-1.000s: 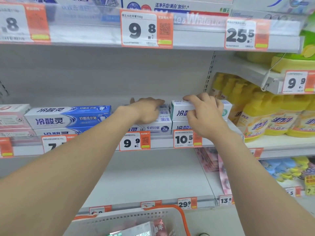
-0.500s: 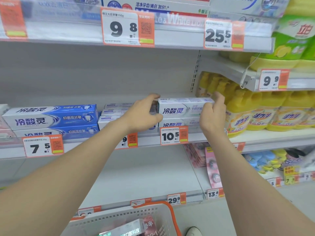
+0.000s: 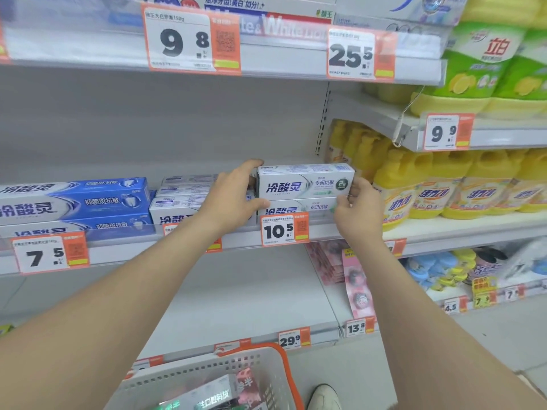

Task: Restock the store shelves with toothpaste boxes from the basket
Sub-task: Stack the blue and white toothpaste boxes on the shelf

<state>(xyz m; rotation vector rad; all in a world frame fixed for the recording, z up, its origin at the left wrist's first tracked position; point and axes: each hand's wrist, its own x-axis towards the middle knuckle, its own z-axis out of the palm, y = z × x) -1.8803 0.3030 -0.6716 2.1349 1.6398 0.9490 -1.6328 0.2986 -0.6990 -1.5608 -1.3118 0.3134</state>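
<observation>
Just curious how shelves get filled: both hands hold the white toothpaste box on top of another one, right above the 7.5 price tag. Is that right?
Not quite. In the head view the left hand and right hand hold the white toothpaste box on top of another box, but above the 10.5 price tag, not 7.5.

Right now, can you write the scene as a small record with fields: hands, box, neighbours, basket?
hands: left hand grips the left end of the top box; right hand holds its right end
box: white, level, directly over the lower box, above the 10.5 tag
left neighbours: white boxes, then blue boxes
right neighbours: yellow bottles
basket: basket low in view, packs inside
</observation>
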